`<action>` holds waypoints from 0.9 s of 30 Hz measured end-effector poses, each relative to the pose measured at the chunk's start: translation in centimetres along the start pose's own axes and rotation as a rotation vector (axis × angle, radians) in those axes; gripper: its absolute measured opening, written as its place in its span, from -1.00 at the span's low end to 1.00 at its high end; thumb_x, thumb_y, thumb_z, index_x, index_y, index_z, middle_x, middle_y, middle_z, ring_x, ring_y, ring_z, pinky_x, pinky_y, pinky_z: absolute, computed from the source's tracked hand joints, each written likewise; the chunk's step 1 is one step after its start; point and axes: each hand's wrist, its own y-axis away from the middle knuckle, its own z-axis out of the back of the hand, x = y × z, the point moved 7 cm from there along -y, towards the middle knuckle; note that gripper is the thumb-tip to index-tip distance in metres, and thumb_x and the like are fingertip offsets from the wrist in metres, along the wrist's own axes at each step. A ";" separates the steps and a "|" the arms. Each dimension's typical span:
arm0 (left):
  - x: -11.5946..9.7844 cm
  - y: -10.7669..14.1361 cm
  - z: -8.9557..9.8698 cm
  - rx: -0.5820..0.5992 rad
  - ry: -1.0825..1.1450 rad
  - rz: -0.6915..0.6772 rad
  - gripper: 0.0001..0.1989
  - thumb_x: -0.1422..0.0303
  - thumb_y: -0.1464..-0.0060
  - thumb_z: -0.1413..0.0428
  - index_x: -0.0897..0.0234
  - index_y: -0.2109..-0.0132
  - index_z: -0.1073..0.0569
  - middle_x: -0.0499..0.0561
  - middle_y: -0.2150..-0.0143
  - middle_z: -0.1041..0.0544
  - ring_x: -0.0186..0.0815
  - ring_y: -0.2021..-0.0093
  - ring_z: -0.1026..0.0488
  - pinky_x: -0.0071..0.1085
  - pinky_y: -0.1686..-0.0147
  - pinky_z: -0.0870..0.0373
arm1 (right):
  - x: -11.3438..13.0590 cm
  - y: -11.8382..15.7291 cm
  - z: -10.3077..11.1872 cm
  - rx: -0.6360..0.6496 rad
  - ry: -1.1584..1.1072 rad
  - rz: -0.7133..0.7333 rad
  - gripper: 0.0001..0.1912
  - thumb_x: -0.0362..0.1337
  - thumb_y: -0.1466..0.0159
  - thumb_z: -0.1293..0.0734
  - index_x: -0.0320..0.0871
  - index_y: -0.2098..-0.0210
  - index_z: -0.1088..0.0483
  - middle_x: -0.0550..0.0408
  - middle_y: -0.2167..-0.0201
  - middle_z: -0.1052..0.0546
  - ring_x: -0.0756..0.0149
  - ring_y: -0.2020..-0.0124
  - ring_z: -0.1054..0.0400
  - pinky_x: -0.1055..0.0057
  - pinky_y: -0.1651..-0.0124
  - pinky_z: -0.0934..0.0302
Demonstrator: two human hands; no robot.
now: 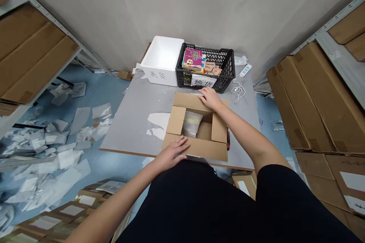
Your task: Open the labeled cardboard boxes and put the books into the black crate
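An opened cardboard box (199,150) stands at the table's front edge, its flaps folded outward. Inside it, toward the left, leans a plastic-wrapped packet (192,124); what the wrapping holds is too blurred to name. My left hand (173,153) lies with fingers spread on the near flap's left part. Across the box, my right hand (210,98) rests on the far flap, fingers stretched out and holding nothing. A red and black object (228,139), partly hidden, sits against the box's right side.
Behind the box stand a white foam box (159,74) and a black crate (228,76) with books (194,59). A white cable (238,90) and a power strip (245,70) lie at the right. Torn white paper (158,123) is left of the box. Shelves with cartons (319,95) flank the table.
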 end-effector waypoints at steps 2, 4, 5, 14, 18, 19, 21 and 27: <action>0.4 -1.2 1.6 0.031 0.081 0.100 -0.54 0.15 -0.32 0.12 0.13 -0.28 -0.29 0.05 -0.38 -0.18 -0.19 -0.40 -0.02 -0.15 -0.31 -0.10 | 3.2 1.6 2.8 -0.126 -0.046 0.152 -0.64 -0.24 -0.38 -0.15 -0.18 -0.11 -0.35 -0.17 -0.02 -0.43 0.06 -0.09 -0.22 0.09 -0.14 -0.07; 0.9 -2.9 2.9 0.074 0.084 0.156 -0.55 0.20 -0.32 0.15 0.18 -0.26 -0.32 0.07 -0.34 -0.26 -0.21 -0.36 -0.12 -0.19 -0.28 -0.16 | 6.8 4.2 4.5 -0.139 -0.075 0.310 -0.66 -0.30 -0.38 -0.13 -0.15 -0.09 -0.36 -0.14 0.02 -0.44 0.08 -0.06 -0.23 0.08 -0.10 -0.09; 1.1 -3.9 3.5 0.091 0.056 0.157 -0.55 0.23 -0.32 0.16 0.20 -0.25 -0.33 0.08 -0.32 -0.29 -0.21 -0.34 -0.16 -0.22 -0.27 -0.18 | 8.5 5.7 4.8 -0.103 -0.091 0.379 -0.66 -0.31 -0.39 -0.12 -0.15 -0.08 -0.38 -0.13 0.06 -0.46 0.09 -0.03 -0.26 0.10 -0.07 -0.12; 1.3 -9.9 4.2 0.265 -0.546 -0.243 -0.74 0.31 -0.18 -0.07 0.27 0.41 -0.57 0.16 0.32 -0.59 -0.06 -0.06 -0.38 -0.09 -0.21 -0.06 | 9.4 14.3 -1.2 0.440 0.003 0.309 -0.62 -0.15 -0.37 -0.21 -0.19 0.43 -0.52 -0.04 0.46 -0.56 0.16 0.28 -0.39 0.10 -0.16 -0.02; 1.2 -8.9 6.8 0.144 -0.591 -0.292 -0.76 0.37 -0.18 -0.04 0.27 0.38 -0.54 0.16 0.37 -0.52 -0.13 0.11 -0.39 -0.12 -0.18 -0.12 | 7.2 15.8 1.7 0.413 0.015 0.173 -0.61 -0.14 -0.38 -0.18 -0.16 0.42 -0.51 -0.08 0.44 -0.55 0.15 0.30 -0.37 0.16 -0.09 -0.05; 1.5 -8.3 7.8 0.109 -0.580 -0.272 -0.77 0.39 -0.19 -0.01 0.27 0.36 -0.53 0.15 0.37 -0.50 -0.15 0.14 -0.39 -0.14 -0.16 -0.16 | 6.6 16.3 2.7 0.396 0.008 0.135 -0.63 -0.14 -0.37 -0.18 -0.14 0.41 -0.51 -0.09 0.44 -0.55 0.14 0.29 -0.37 0.18 -0.07 -0.05; 2.5 -7.1 9.8 0.058 -0.533 -0.198 -0.78 0.43 -0.18 0.01 0.25 0.32 -0.53 0.13 0.36 -0.47 -0.18 0.18 -0.39 -0.16 -0.12 -0.21 | 4.9 17.7 4.3 0.375 0.007 0.031 -0.67 -0.16 -0.36 -0.18 -0.12 0.38 -0.51 -0.09 0.44 -0.54 0.12 0.27 -0.37 0.19 -0.03 -0.05; 9.2 -3.5 11.1 0.016 -0.359 0.185 -0.69 0.32 -0.20 0.03 0.23 -0.02 -0.47 0.12 0.07 -0.50 -0.19 0.06 -0.42 -0.27 -0.01 -0.33 | -0.2 22.7 3.1 0.408 -0.073 -0.294 -0.75 -0.24 -0.34 -0.19 -0.08 0.16 -0.49 -0.05 0.21 -0.58 0.16 0.14 -0.42 0.31 0.07 -0.15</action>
